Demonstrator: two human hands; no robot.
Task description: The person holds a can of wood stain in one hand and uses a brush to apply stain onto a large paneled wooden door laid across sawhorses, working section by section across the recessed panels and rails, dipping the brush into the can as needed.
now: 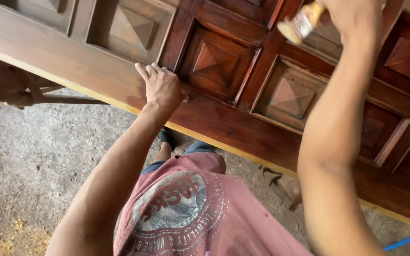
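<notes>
Left hand (163,87) pressed flat, fingers spread, grasping nothing, on the dark reddish-brown carved wooden door with raised pyramid panels (224,61). Right hand (352,19) clenched around a pale-bristled paintbrush with metal ferrule (300,24), raised above the door's upper panels. Sawdust-strewn concrete floor (29,156) below.

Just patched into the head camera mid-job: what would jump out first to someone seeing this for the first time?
The big dark wooden door with raised pyramid panels fills the upper frame, lying flat and glossy reddish-brown where coated. The right hand holds a paintbrush over the panels at top right, while the left hand rests flat on the door's lower rail. Below lies a dusty floor with sawdust at lower left.
</notes>
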